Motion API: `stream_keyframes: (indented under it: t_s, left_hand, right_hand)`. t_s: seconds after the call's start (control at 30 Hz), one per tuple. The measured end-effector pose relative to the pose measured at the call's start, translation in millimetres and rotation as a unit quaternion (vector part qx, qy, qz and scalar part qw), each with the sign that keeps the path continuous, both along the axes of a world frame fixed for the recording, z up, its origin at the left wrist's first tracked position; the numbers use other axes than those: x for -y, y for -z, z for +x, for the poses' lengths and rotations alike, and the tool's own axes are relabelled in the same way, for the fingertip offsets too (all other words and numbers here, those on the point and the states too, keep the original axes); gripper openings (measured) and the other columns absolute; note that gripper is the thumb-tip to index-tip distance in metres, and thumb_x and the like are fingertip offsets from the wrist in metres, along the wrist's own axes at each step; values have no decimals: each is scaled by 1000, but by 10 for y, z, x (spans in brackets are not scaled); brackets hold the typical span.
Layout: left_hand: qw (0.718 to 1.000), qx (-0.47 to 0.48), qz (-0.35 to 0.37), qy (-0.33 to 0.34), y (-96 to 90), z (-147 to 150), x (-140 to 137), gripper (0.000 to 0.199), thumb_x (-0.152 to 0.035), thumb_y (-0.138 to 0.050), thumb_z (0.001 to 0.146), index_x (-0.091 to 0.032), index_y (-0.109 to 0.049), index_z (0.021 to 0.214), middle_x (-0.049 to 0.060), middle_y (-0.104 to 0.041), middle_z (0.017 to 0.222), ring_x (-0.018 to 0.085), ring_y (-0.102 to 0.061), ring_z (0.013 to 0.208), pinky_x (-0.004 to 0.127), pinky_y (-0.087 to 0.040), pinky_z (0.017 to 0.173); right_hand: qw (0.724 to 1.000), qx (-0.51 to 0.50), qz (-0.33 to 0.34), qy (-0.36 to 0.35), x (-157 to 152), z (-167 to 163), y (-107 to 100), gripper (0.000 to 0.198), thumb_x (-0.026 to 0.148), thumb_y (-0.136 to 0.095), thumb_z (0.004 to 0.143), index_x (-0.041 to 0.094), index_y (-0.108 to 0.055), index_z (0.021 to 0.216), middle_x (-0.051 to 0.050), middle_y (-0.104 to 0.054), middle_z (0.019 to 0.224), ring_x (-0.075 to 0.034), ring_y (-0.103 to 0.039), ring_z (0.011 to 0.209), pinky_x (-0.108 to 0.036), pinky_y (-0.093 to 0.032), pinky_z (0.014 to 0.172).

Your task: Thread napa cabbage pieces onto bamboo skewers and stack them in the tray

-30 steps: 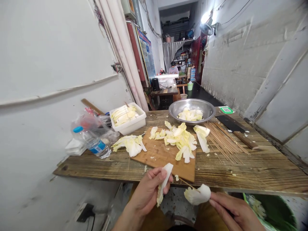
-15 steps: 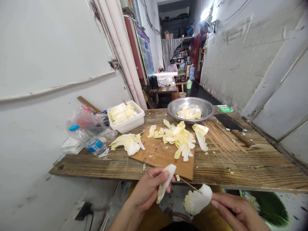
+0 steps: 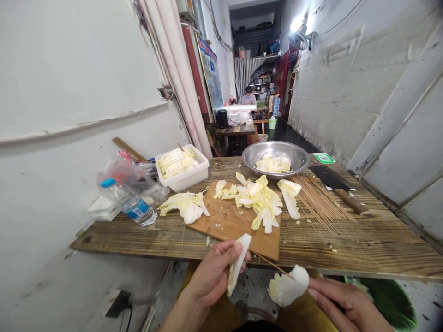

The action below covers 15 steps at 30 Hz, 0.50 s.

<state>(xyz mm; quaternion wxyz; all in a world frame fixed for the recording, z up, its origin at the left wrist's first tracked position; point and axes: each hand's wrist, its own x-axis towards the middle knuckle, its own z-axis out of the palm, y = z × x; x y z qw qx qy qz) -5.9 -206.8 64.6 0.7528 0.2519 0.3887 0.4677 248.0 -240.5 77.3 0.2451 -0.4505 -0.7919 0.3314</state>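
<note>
My left hand (image 3: 216,272) is closed round a piece of napa cabbage leaf (image 3: 238,263), its white rib facing right. A thin wooden skewer (image 3: 269,262) runs from that piece to a second cabbage leaf (image 3: 290,285), which it pierces. My right hand (image 3: 341,297) pinches the right edge of this second leaf between thumb and fingers. Both hands are just off the table's front edge. Ahead, on a wooden cutting board (image 3: 221,216), lies a heap of torn cabbage leaves (image 3: 259,198).
A metal bowl (image 3: 301,161) and a white tub (image 3: 185,180), both with cabbage, stand at the back. Right of the board lie loose skewers (image 3: 321,205) and a cleaver (image 3: 346,196). A water bottle (image 3: 133,205) leans at left. A person (image 3: 248,97) is far behind.
My right hand and the leaf it pinches have shifted slightly right, a little farther from my left hand. The left leaf has turned more edge-on. The camera view has moved slightly.
</note>
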Motion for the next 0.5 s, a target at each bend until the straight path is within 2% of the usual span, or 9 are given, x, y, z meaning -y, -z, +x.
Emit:
stream_keyframes:
  t_s: [0.33, 0.5]
  left_hand:
    - [1000, 3, 2, 0, -21, -2, 0, 22, -30, -77, 65, -11, -66, 68, 2, -62, 61, 6, -49, 51, 18, -37, 52]
    - [1000, 3, 4, -4, -5, -5, 6, 22, -30, -76, 65, -11, -66, 68, 3, -62, 61, 6, -49, 51, 18, -37, 52]
  right_hand:
    - [1000, -22, -16, 6, 22, 14, 26, 30, 32, -45, 90, 27, -65, 113, -4, -70, 103, -20, -67, 89, -26, -54, 77]
    - [1000, -23, -17, 8, 12, 9, 25, 29, 32, -47, 90, 27, -66, 111, -3, -71, 102, -18, -67, 83, -23, -53, 76]
